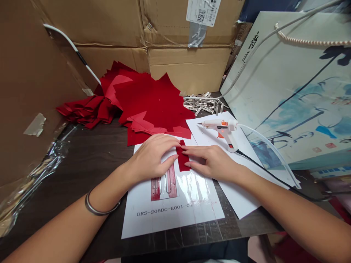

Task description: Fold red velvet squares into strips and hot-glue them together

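Observation:
A small dark red fabric strip (183,163) lies on a glossy printed sheet (175,226) in front of me. My left hand (155,157) has its fingertips at the strip's upper left edge, the thumb just below them. From the other side, my right hand (210,160) grips the right edge between bent fingers and thumb. Part of the strip is hidden under the fingertips. Below my left hand, the sheet shows a printed picture of a pink-red piece (164,186) with a line of lettering beneath it.
A white hot glue gun (223,129) lies on white paper (241,197) at the right. Behind my hands is a heap of red fabric sheets (153,98), with folded red pieces (90,111) on its left and metal clips (204,104) on its right. Cardboard (186,67) walls the back.

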`<state>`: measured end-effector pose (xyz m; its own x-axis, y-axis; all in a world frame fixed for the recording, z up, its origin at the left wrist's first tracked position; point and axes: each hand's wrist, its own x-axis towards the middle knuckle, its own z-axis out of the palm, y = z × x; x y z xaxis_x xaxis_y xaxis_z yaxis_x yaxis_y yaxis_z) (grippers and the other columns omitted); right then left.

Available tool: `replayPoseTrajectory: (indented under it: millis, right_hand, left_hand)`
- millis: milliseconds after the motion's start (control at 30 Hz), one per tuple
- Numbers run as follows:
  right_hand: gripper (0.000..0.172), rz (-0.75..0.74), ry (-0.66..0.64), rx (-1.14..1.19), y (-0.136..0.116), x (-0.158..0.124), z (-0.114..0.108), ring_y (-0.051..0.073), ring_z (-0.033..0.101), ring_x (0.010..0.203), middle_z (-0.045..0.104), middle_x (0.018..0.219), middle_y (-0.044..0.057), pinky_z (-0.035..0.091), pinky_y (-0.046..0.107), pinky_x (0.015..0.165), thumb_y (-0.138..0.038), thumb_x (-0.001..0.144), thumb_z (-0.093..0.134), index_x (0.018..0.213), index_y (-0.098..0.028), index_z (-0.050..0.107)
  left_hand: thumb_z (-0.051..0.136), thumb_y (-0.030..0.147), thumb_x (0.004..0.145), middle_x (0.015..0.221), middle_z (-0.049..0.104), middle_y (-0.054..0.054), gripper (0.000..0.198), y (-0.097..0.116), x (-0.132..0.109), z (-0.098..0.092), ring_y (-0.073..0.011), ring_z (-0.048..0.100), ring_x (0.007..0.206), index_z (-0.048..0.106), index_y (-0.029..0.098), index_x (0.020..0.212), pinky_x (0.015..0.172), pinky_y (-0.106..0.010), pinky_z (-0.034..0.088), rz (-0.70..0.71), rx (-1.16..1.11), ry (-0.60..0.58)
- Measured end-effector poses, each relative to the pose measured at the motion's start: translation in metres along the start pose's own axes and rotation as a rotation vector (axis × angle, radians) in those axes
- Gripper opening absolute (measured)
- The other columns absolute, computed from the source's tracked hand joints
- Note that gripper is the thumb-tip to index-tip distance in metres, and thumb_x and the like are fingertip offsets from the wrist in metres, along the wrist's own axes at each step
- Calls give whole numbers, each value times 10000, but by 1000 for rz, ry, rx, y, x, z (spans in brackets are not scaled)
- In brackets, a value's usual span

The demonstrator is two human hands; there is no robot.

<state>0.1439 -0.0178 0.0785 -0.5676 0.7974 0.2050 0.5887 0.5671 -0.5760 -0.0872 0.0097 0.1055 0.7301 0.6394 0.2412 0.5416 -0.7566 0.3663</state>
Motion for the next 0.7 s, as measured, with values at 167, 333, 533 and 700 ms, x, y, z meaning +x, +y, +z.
replayPoseTrajectory:
  millis: [167, 333, 533, 700]
  right_hand:
    - [367, -31, -4, -34, 1, 1, 0, 214, 623, 1160, 636, 1280, 34, 510, 368, 1014, -290, 900, 577, 1251, -202, 640]
    - [360, -53, 1, -96, 0, -1, 2, 212, 633, 1145, 625, 1292, 42, 523, 368, 991, -282, 910, 554, 1247, -185, 637]
    - [358, -122, -1, -236, -2, -3, 4, 219, 666, 1083, 608, 1309, 19, 588, 382, 872, -284, 951, 481, 1253, -158, 627]
    - [313, -214, 39, -296, -2, -6, 6, 202, 702, 1000, 651, 1240, 29, 605, 342, 820, -252, 959, 481, 1184, -142, 669]
  left_hand:
    - [459, 182, 920, 1308, 615, -84, 376, 4, 0, 5, -209, 553, 1225, 546, 152, 1285, 1157, -476, 285, 21, -6, -96]
    - [422, 175, 934, 1311, 609, -83, 383, 11, 2, 5, -222, 589, 1162, 512, 154, 1306, 1152, -505, 281, -34, 54, -180]
    - [387, 108, 907, 1268, 617, -105, 374, 17, 4, 9, -232, 568, 1161, 554, 115, 1242, 1095, -457, 346, -22, 169, -196]
    - [424, 73, 834, 1307, 579, -146, 463, 20, 1, 15, -257, 494, 1235, 521, 51, 1287, 1055, -408, 394, -16, 230, -150]
